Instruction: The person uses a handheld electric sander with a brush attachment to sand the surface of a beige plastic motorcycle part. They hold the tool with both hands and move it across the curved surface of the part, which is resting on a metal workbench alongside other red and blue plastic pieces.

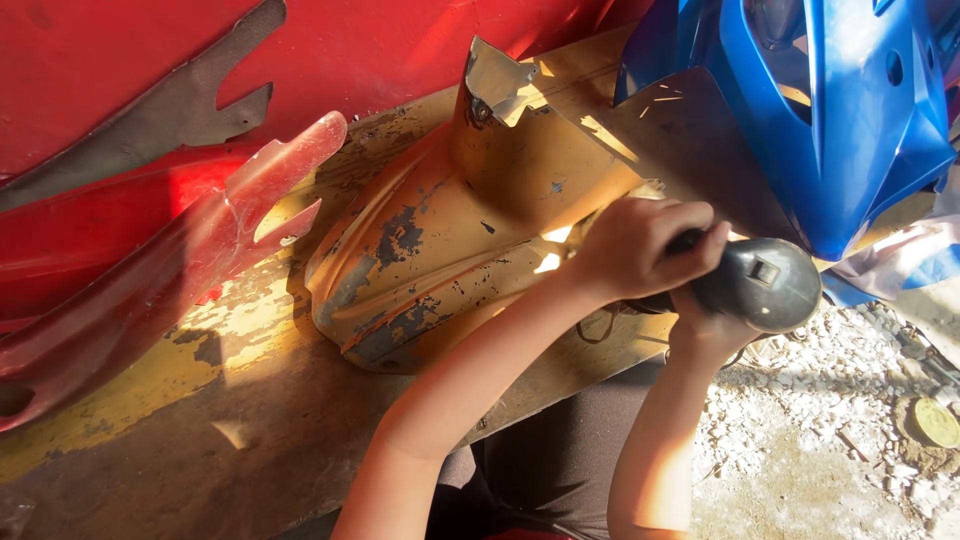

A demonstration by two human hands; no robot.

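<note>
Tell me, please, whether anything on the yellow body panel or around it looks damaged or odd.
Yes. The yellow panel is badly worn: paint has flaked off in dark patches along its lower left side, and its top edge is jagged and bent. The red panel beside it has a cracked, forked end. Both hands grip a dark power tool.

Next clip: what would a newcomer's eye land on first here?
Probably the yellow fender panel at centre, its paint flaking to dark patches, lying on a worn board. Just right of it, the left hand and right hand grip a dark power tool against the panel's edge. A glossy blue fairing fills the upper right, with red panels on the left.
</note>
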